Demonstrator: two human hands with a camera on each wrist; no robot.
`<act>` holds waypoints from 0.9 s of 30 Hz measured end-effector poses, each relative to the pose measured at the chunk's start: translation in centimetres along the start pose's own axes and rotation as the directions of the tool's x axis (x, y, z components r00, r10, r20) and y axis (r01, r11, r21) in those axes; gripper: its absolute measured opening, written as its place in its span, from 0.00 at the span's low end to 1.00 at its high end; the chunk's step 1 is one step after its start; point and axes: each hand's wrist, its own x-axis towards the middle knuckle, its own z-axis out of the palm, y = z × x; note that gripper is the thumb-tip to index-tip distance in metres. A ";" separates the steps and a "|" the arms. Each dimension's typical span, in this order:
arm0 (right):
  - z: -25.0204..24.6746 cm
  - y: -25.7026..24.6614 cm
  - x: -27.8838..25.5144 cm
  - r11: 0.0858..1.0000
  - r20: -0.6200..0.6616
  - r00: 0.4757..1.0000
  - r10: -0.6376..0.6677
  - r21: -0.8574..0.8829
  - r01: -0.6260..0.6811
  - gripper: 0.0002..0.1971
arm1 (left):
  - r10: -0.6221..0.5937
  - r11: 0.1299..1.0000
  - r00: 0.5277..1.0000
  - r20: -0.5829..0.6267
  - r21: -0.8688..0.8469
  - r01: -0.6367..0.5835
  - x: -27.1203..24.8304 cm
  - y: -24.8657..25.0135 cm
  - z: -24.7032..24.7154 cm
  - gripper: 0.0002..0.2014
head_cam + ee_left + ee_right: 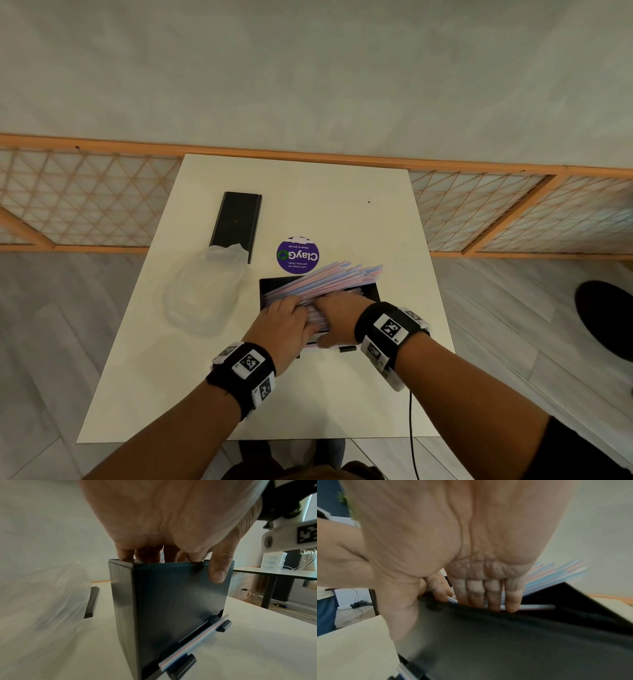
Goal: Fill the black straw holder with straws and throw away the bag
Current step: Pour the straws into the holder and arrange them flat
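The black straw holder [368, 291] stands open-topped on the white table [342, 205]. A bundle of pink, blue and white striped straws [329, 279] lies tilted in it, its far right ends sticking out over the rim. My left hand [297, 306] reaches into the top with straight fingers [125, 555] on the straws, and its thumb [218, 568] lies on the outer front wall. My right hand [323, 303] presses down beside it, fingers [476, 595] straight inside the holder [505, 642]. One straw [193, 641] lies in the bottom dispensing slot. The clear plastic bag [202, 294] lies flat to the left.
The holder's black lid [236, 222] lies at the far left of the table, with the bag's mouth overlapping its near end. A round purple sticker [297, 255] sits behind the holder. A wooden lattice rail [479, 212] runs past the table's far edge.
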 end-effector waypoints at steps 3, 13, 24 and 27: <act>0.6 0.2 0.1 0.998 0.033 0.999 0.029 0.050 -0.031 0.33 | 0.005 1.000 1.000 -0.011 -0.010 -0.005 0.0 0.1 -0.3 0.29; 1.2 -0.2 0.7 0.994 -0.016 0.998 0.062 0.092 -0.060 0.37 | 0.035 0.998 0.999 -0.019 0.052 -0.034 -0.3 0.1 0.1 0.26; 0.9 -0.3 1.0 0.995 0.044 0.998 0.043 0.091 -0.046 0.29 | 0.062 0.998 0.997 0.035 0.015 -0.062 -0.2 -0.1 -0.1 0.31; 0.4 -0.3 0.8 0.996 0.056 0.998 0.034 0.081 -0.039 0.26 | 0.074 0.997 0.997 0.026 0.021 -0.075 -0.1 -0.3 0.2 0.30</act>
